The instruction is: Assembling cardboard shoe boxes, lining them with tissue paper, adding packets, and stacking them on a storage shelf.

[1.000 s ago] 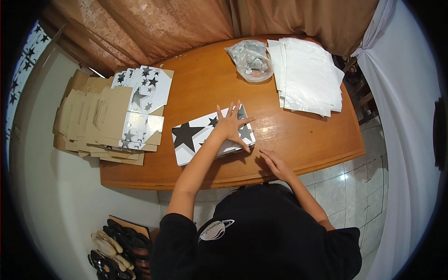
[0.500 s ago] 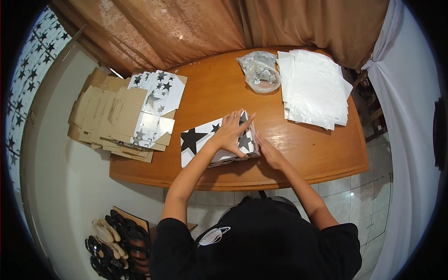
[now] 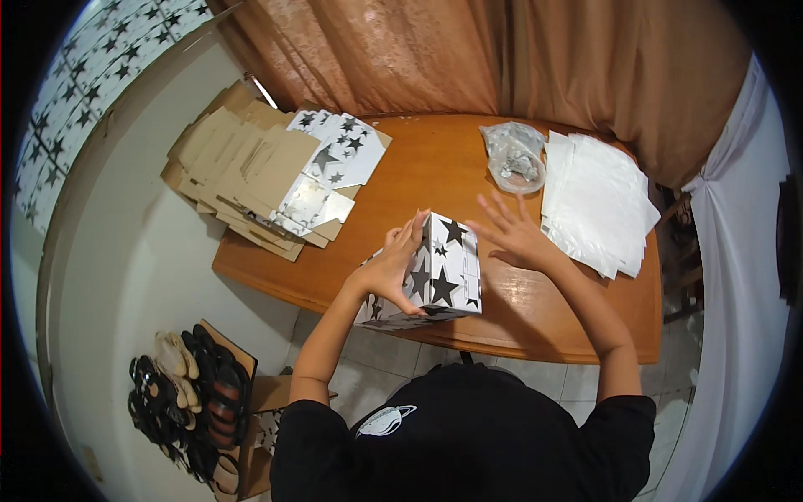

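Observation:
A white cardboard box (image 3: 452, 266) with black stars is at the near edge of the wooden table, its right end turned up into view. My left hand (image 3: 391, 269) spans the box near that end, thumb on the near side and fingers over the far side, gripping it. To the right of the box, my right hand (image 3: 516, 238) hovers over the table with its fingers spread, holding nothing. The part of the box beneath my left hand and forearm is hidden.
Flattened brown cardboard pieces (image 3: 242, 163) lie stacked at the table's left, with star-printed pieces (image 3: 347, 151) on top. A clear plastic bag (image 3: 514, 155) holding crumpled bits stands at the back right, beside white plastic sheets (image 3: 598, 205). Shoes (image 3: 188, 385) sit on a rack at lower left.
My right hand has come off the box's right end and opened up to its right. The box has tipped so that end shows more; my left hand remains on it. The whole view has shifted.

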A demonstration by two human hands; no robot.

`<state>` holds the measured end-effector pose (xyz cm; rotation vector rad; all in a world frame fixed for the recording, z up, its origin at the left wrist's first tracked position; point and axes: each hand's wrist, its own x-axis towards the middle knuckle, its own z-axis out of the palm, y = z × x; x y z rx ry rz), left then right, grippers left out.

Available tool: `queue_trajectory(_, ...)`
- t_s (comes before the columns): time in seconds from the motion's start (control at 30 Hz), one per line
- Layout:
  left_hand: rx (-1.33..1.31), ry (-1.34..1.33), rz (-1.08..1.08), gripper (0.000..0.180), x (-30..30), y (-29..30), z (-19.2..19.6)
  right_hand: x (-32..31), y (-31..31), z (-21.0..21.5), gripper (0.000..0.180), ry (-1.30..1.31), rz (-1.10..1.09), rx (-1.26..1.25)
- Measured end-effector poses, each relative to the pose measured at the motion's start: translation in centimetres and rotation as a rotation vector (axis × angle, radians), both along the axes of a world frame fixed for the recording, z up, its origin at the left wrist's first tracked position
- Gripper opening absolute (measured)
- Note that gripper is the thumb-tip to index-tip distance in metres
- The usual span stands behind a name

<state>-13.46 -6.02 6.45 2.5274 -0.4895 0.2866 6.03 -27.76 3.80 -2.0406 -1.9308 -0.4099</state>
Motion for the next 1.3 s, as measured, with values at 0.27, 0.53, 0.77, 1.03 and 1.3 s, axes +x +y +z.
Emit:
queue_trajectory(0.27, -0.061, -0.034, 0.08, 0.153, -4.6, -2.1, 1.7, -2.6, 6.0, 9.0, 0.119, -0.268, 0.498, -0.23)
queue_trajectory(0.53, 0.039, -0.023, 0.163, 0.153, -8.9, -2.4, 5.8, -4.8, 9.0, 10.0, 0.113, -0.453, 0.781, -0.089)
queue_trajectory(0.77, 0.311, 0.037, 0.488, 0.094, -15.2, -3.3, 11.6, -6.1, 12.3, 10.6, 0.086, -0.417, 0.771, 0.291)
queue_trajectory(1.03, 0.732, -0.612, 0.966, 0.089, -23.3, -4.9, 16.0, -12.6, 20.3, 17.0, 0.089, -0.229, 0.886, 0.898)
queue_trajectory(1.3, 1.043, -0.962, 1.254, 0.105, -29.5, -0.7, 21.0, -24.7, 28.5, 24.8, 0.084, -0.066, 0.933, 1.277)
